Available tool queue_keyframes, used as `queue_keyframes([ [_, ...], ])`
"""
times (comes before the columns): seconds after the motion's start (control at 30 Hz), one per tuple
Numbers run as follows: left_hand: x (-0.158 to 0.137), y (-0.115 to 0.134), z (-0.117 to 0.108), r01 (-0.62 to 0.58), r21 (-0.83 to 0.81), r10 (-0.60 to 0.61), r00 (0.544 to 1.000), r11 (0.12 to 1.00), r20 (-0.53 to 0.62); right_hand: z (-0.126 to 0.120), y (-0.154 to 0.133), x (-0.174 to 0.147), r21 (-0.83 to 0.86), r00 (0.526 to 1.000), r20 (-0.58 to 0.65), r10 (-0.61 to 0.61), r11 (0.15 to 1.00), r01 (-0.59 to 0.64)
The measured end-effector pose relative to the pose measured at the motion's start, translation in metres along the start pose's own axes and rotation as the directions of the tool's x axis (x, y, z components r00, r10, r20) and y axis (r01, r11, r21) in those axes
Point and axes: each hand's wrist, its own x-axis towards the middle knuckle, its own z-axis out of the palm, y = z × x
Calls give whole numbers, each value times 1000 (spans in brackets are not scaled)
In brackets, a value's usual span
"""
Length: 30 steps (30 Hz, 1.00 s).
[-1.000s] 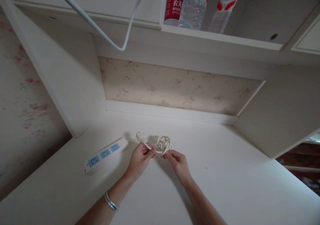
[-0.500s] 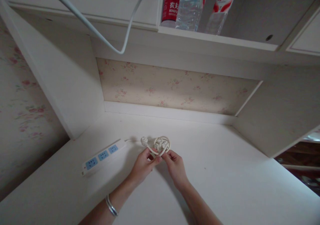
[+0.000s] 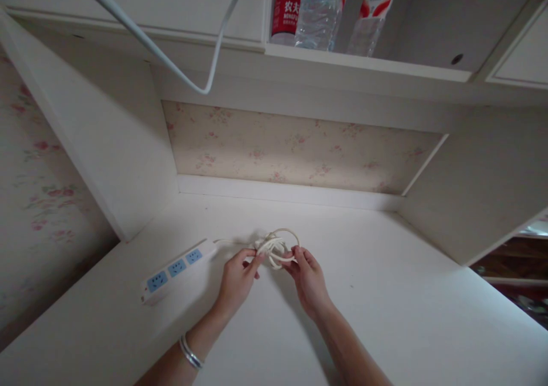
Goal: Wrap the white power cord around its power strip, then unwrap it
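A bundled white power cord [image 3: 274, 244] is held between my two hands above the white desktop. My left hand [image 3: 238, 276] pinches the bundle's left side. With thumb and fingers closed, my right hand [image 3: 307, 274] grips a loop standing out on the right. The plug is hard to make out among the coils. From the bundle the cord runs left to a white power strip [image 3: 178, 267] with blue sockets, which lies on the desktop beyond my left forearm.
The desktop [image 3: 385, 306] has upright side panels [image 3: 483, 186] left and right. An overhead shelf [image 3: 368, 65] holds several plastic bottles [image 3: 319, 15]. A pale bent rod or cable [image 3: 171, 60] hangs in front of the cupboard at upper left.
My hands have moved apart, the right one to the right, drawing out a loop from the bundle. The plug that stuck out on the left no longer shows clearly.
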Motion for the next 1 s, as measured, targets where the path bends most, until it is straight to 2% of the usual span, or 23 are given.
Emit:
queue_keyframes([
  [0.17, 2, -1, 0, 34, -98, -35, 999, 995, -8, -11, -11, 7, 207, 993, -50, 104, 974, -91],
  [0.33, 12, -6, -7, 25, -221, -42, 996, 975, -75, -26, -26, 9, 251, 984, -76, 163, 958, -140],
  [0.4, 14, -9, -9, 5, -227, -21, 997, 974, -68, -26, -29, 7, 203, 986, -29, 162, 967, -153],
  [0.53, 14, -7, -8, -22, -221, 26, 999, 975, 19, -20, -29, 2, 64, 983, 136, 127, 989, -137],
  [0.6, 13, -4, -8, -44, -242, 55, 998, 969, 41, -21, -27, 2, -39, 986, 141, 93, 995, -88],
  [0.67, 13, -2, -9, -58, -249, 75, 995, 967, 59, -26, -26, 5, -209, 997, 70, 12, 978, 3],
  [0.73, 12, -1, -10, -35, -247, 63, 992, 968, 106, -32, -26, 7, -428, 989, -4, -145, 894, 129],
  [0.77, 11, -1, -10, -7, -250, 43, 990, 968, 138, -35, -26, 8, -535, 971, -7, -238, 821, 198],
  [0.83, 9, -2, -10, 75, -256, -22, 979, 964, 204, -39, -27, 7, -694, 912, 67, -405, 638, 334],
  [0.9, 8, -4, -9, 130, -240, -71, 968, 962, 240, -40, -28, 4, -765, 841, 176, -512, 467, 444],
  [1.0, 8, -5, -10, 63, -138, -38, 983, 988, 179, -38, -29, 0, -784, 760, 296, -579, 307, 539],
])
